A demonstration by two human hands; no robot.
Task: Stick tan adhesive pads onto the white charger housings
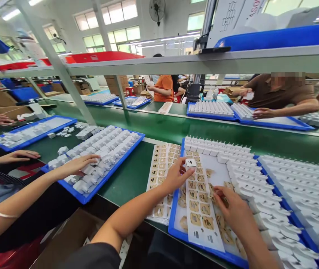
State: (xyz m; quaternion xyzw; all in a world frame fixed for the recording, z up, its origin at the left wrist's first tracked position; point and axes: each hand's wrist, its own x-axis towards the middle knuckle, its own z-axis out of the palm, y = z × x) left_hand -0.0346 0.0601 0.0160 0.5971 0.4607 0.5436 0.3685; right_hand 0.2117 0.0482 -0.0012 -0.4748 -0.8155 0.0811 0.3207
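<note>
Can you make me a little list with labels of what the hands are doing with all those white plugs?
left hand: holds one white charger in its fingertips
right hand: fingers on the sticker sheet
blue tray: holds rows of white chargers
neighbour's hand: rests on chargers in another blue tray
surface: green belt

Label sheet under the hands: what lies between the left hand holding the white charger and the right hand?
In the head view, only the label sheet spans between left hand, pinching the white charger, and right hand.

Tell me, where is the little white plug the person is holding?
The white plug is pinched in the left hand, above the sticker sheet in the blue tray, near the picture's middle.
</note>
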